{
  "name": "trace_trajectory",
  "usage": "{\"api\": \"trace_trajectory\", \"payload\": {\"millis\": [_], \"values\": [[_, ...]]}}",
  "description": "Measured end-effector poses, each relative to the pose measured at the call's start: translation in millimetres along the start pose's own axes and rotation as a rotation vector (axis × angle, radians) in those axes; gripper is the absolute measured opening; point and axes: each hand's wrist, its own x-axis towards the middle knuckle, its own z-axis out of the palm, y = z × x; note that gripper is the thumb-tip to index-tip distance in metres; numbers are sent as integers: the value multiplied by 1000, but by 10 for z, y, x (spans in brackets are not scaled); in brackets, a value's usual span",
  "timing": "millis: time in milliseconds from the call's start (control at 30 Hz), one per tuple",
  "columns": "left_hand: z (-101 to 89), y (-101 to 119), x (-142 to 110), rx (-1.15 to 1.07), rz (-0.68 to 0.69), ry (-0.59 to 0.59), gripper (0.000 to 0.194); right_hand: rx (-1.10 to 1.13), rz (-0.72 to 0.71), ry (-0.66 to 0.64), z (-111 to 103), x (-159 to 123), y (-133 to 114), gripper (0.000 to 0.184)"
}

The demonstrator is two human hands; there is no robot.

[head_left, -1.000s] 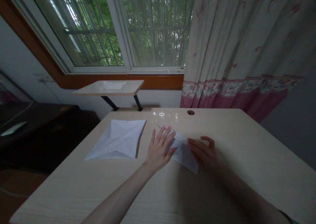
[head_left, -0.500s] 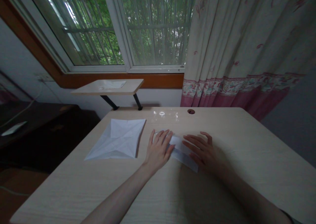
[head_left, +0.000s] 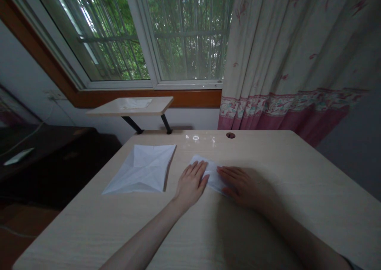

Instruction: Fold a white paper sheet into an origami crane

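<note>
A folded sheet of white paper (head_left: 212,173) lies on the wooden desk (head_left: 166,230) between my hands, partly covered by both. Flat on its left part rests my left hand (head_left: 192,182), fingers stretched out. My right hand (head_left: 239,184) lies on the right part with its fingers extended and close together, pressing down on the paper. To the left, a larger creased sheet of white paper (head_left: 145,169) is spread on the desk, apart from my hands.
A small raised shelf (head_left: 157,106) on black legs stands at the back left, with a white sheet (head_left: 137,102) on it. Behind are a window (head_left: 184,36) and a floral curtain (head_left: 268,64). A round cable hole (head_left: 230,135) sits near the desk's back edge.
The paper's near edge has been folded over, so it now looks narrower. My right hand has gone from lifted, curled fingers to lying flat on it. My left hand has stayed nearly in place.
</note>
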Motion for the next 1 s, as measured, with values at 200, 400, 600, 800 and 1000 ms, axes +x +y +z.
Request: {"api": "trace_trajectory", "payload": {"millis": [200,400,600,800,1000], "values": [[36,-8,-9,28,-21,-55,43,53,18,-101,54,-26,0,50],[-10,8,8,56,-11,-49,38,50,35,-148,58,-23,-10,41],[-30,11,15,68,22,-29,35,43,68,-119,70,-8,-22,31],[-28,42,6,96,82,7,29,-15,191,-168,107,-8,-14,35],[-44,109,-25,65,161,28,36,-167,235,-174,152,-18,-5,36]]}}
